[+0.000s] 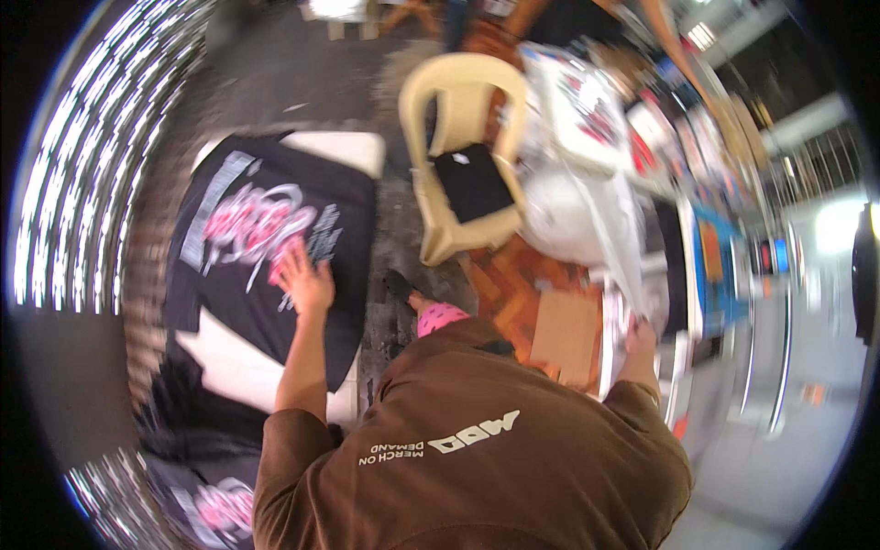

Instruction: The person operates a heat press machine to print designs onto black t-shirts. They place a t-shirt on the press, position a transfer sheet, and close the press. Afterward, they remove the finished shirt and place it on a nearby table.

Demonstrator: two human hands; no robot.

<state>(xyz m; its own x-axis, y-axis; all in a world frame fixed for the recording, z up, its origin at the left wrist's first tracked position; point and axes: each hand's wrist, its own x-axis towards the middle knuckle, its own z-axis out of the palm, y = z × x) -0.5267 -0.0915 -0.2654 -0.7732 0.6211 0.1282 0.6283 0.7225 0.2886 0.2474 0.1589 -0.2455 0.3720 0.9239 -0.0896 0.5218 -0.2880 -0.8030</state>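
My left hand [307,282] lies with fingers spread on a black T-shirt [238,284] with a pink and white print. The shirt is laid out over a white board or table top [344,151] on my left. At my right side, my right hand [640,341] is closed at the tapering lower end of a clear plastic bag [610,234]. The bag looks stretched down toward my fingers, which are partly blurred. A white printed shirt [582,115] rests at the top of the plastic.
A cream plastic chair [426,206] ahead carries a folded black cloth [474,183]. Cardboard [566,339] lies on the wooden floor. More black printed shirts [206,458] are at lower left. A cluttered table with a blue tray [720,275] stands at right. Another person's arm [674,46] reaches in at top right.
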